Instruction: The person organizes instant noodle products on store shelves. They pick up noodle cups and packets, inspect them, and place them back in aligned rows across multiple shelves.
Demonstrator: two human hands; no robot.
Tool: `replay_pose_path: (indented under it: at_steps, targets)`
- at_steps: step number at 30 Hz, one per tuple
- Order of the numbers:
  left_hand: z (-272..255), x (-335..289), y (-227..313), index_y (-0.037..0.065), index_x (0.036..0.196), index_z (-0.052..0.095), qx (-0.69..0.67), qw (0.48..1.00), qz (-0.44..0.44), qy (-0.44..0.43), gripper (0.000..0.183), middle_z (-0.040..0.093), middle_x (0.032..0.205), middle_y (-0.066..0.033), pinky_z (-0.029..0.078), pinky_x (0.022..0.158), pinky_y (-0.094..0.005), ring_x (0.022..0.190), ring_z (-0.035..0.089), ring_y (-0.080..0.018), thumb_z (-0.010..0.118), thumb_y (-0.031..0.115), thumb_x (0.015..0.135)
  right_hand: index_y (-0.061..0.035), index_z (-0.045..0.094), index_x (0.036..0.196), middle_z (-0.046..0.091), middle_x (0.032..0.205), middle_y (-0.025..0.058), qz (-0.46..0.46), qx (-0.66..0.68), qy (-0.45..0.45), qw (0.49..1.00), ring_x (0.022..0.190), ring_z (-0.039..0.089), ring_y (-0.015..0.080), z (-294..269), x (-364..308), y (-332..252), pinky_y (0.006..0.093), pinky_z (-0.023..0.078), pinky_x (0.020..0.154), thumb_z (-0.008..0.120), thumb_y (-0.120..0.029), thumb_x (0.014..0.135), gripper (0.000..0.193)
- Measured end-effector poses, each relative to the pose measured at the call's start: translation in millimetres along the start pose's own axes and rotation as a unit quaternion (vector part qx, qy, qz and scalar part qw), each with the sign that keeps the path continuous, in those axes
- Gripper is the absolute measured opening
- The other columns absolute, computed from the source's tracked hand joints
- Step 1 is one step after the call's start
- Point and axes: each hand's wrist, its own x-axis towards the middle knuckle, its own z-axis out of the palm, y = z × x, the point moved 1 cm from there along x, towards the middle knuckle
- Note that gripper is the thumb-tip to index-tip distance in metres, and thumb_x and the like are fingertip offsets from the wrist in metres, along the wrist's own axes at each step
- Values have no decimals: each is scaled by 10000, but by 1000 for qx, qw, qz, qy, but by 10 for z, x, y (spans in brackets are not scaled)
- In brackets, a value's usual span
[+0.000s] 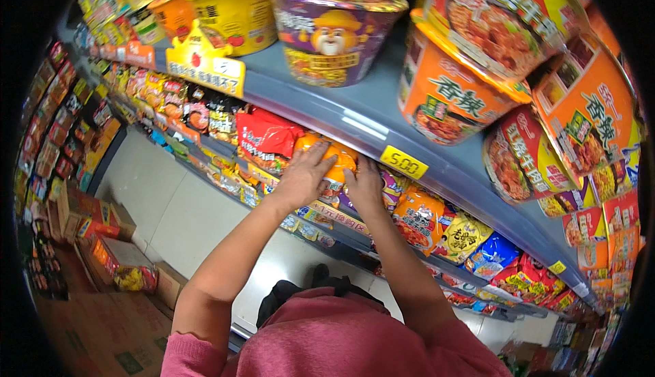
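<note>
Both my hands reach up to a row of noodle packets under a grey shelf. My left hand lies flat with fingers spread on an orange packet, pressing it against the row. My right hand rests beside it on the same orange packet, fingers extended onto its right side. A red packet sits just left of my left hand, and a purple packet shows just right of my right hand.
Large instant noodle bowls, purple, orange and yellow, stand on the shelf above. A yellow price tag hangs on the shelf edge. Cardboard boxes with goods lie on the floor at left. More packets fill lower shelves.
</note>
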Motion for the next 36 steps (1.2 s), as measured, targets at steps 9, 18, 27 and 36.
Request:
replay_pose_path:
  at_steps: [9, 18, 27, 36]
  targets:
    - [-179, 66, -411, 72, 1387, 535, 58, 989, 137, 8, 545, 515, 1387, -175, 289, 1164, -533, 1344, 428, -380, 665, 208, 875, 33, 565, 1273, 548, 1307, 285, 12, 10, 0, 1000, 1231, 500, 444, 15, -203, -215, 517, 409, 1030, 647, -148, 881, 439]
    - [-132, 288, -296, 44, 1193, 670, -21, 983, 183, 23, 407, 657, 1063, -197, 467, 948, -486, 1043, 615, -374, 669, 313, 888, 8, 637, 1172, 598, 1253, 161, 25, -66, 99, 993, 1185, 537, 374, -222, -1004, -220, 462, 430, 1031, 664, -51, 818, 360]
    - [629, 1192, 247, -6, 1345, 518, -102, 924, 225, -294, 489, 596, 1279, -294, 462, 977, -494, 1146, 593, -440, 463, 345, 1009, 10, 640, 1209, 502, 1385, 249, 125, -138, 114, 976, 1272, 477, 443, -210, -1399, -356, 496, 385, 1105, 670, -90, 808, 414]
    - [827, 1427, 352, -8, 1298, 538, -59, 924, 215, -312, 449, 592, 1271, -277, 461, 975, -494, 1143, 586, -430, 489, 314, 989, -25, 588, 1273, 454, 1464, 211, 162, -139, 60, 975, 1357, 426, 402, 10, -1521, -219, 517, 360, 1101, 689, -173, 829, 479]
